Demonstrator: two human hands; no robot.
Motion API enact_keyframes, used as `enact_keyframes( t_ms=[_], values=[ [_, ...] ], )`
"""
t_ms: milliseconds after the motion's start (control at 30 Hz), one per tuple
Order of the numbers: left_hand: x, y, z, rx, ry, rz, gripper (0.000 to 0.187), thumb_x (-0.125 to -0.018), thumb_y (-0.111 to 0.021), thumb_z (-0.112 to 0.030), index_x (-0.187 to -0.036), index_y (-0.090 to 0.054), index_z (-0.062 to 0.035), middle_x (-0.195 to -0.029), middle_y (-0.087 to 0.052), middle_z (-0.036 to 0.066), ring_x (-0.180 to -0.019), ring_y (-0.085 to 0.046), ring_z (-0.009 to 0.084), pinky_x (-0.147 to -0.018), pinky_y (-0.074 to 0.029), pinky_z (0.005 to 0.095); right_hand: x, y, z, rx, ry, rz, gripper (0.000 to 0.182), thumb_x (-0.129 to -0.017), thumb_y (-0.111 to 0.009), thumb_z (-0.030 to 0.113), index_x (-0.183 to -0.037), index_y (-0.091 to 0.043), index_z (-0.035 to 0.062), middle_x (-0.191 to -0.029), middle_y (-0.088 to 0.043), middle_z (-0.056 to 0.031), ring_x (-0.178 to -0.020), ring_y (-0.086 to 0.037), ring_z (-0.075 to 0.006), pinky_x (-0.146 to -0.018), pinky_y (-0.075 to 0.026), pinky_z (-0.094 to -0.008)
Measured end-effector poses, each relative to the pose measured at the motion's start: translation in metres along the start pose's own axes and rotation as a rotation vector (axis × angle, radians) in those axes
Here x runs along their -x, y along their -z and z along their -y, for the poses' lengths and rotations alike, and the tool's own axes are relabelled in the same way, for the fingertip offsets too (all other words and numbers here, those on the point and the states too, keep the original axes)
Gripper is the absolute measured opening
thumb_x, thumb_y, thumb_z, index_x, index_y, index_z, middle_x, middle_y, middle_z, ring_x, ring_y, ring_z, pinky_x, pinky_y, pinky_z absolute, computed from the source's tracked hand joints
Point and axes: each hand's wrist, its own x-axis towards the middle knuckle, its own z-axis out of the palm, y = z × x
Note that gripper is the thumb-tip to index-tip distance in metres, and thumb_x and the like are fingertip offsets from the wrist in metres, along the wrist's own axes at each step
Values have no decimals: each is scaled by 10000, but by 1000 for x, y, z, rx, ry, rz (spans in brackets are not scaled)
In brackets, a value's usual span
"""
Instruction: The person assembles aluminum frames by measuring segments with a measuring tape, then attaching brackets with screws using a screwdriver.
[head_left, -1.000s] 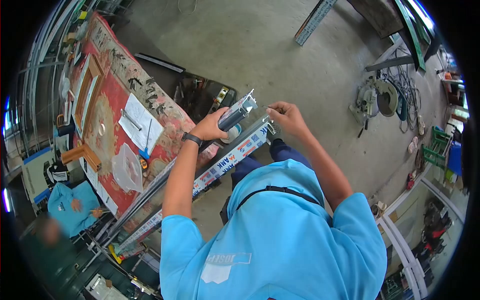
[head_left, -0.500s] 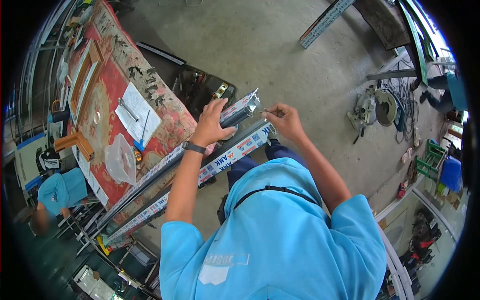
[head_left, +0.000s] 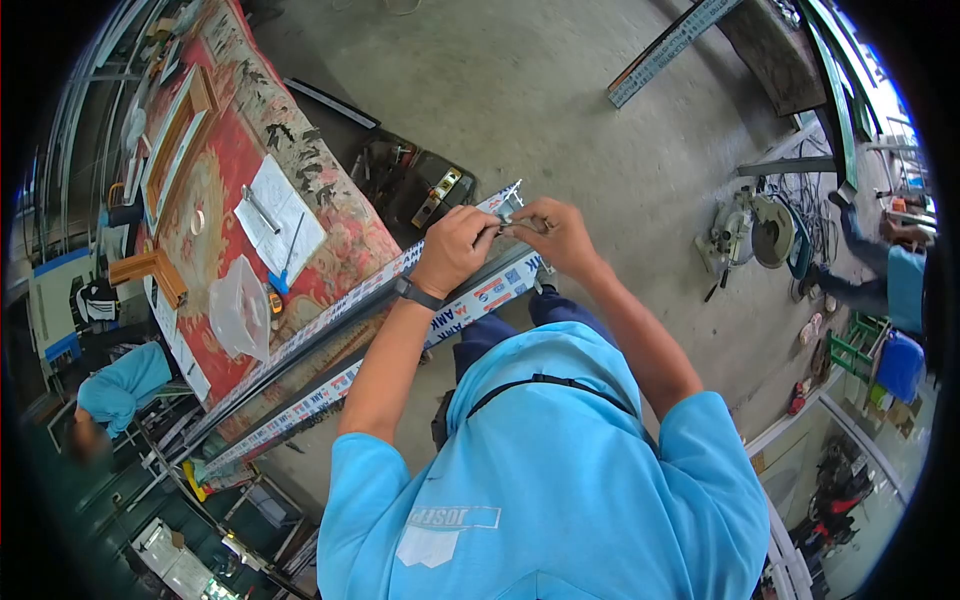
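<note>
Both my hands meet above the near ends of two long profiles wrapped in printed film. My left hand point(head_left: 452, 252) has its fingers pinched together over the end of the farther profile point(head_left: 345, 308). The fingers of my right hand point(head_left: 556, 238) are closed as well, almost touching the left ones. Something small and greyish shows between the fingertips, too small to name. Below my hands runs the nearer profile point(head_left: 490, 297), with "AMK" lettering on its film.
A red patterned cloth point(head_left: 345, 215) covers the table at left, bearing a clipboard point(head_left: 310, 225), a plastic bag point(head_left: 238, 310) and a tape measure point(head_left: 274, 300). A toolbox point(head_left: 405, 185) lies beyond. A circular-bladed saw point(head_left: 765, 228) stands at right. Two co-workers point(head_left: 130, 385) are at the sides.
My left hand has moved right, off the profile's side, and closed its fingers beside my right hand. My right hand has shifted slightly left. The co-worker at right has moved further into view.
</note>
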Motion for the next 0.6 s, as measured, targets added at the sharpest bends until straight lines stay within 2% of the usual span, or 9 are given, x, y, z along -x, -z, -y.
enact_keyframes(
  t_ms=[67,167,267,367,467,500,533,600],
  values=[
    [2,2,-2,-90,-45,-40,169,-826,-757,-25,-988,-717,-48,-937,-714,99,-875,-690,291,-758,-570,377,7,-2,8,-99,-244,-55,257,-887,-841,207,-1038,-764,14,-691,-503,47,-578,-446,-86,-516,-339,-276],
    [6,4,-5,-178,-95,-36,184,-812,-761,-27,-987,-713,-56,-942,-712,86,-872,-683,295,-758,-573,384,12,0,35,-632,-751,38,335,-932,-796,277,-1068,-740,-23,-684,-441,92,-545,-377,-45,-486,-275,-248],
    [7,-3,-3,-177,-120,-52,205,-808,-764,-31,-1004,-706,-50,-969,-709,86,-895,-675,305,-771,-569,392,10,-12,26,-682,-763,93,336,-977,-720,304,-1079,-736,-15,-683,-402,98,-543,-331,-34,-486,-256,-231],
    [8,-4,9,-179,-52,-104,306,-803,-794,-86,-1087,-687,-43,-1060,-700,106,-976,-663,327,-839,-561,417,1,-16,13,-590,-743,54,344,-982,-694,308,-1010,-747,-30,-669,-476,70,-559,-416,-52,-495,-314,-264],
    [15,0,23,-144,113,-125,497,-786,-844,-200,-1215,-646,-46,-1187,-673,132,-1077,-640,353,-935,-537,448,-10,-19,3,-117,-521,-40,350,-958,-683,302,-932,-759,-38,-655,-566,9,-600,-514,-101,-534,-396,-325],
    [18,1,28,-122,176,-125,569,-779,-861,-244,-1260,-629,-47,-1231,-661,140,-1109,-630,362,-968,-527,458,-13,-19,0,-82,-517,-31,344,-946,-686,296,-918,-762,-38,-654,-581,-10,-614,-532,-115,-551,-413,-341],
    [26,-3,41,-148,197,-40,717,-748,-889,-332,-1339,-588,-61,-1301,-636,148,-1162,-616,366,-1016,-506,464,-16,-19,-2,-47,-512,-22,338,-933,-690,290,-904,-765,-38,-652,-596,-29,-629,-550,-129,-569,-429,-357],
    [33,-8,43,-118,278,85,698,-748,-886,-326,-1327,-597,-65,-1305,-638,145,-1166,-615,367,-1014,-506,462,-19,-20,0,-12,-507,-12,326,-916,-692,280,-898,-772,-36,-649,-605,-48,-639,-563,-144,-586,-446,-373]
  ],
)
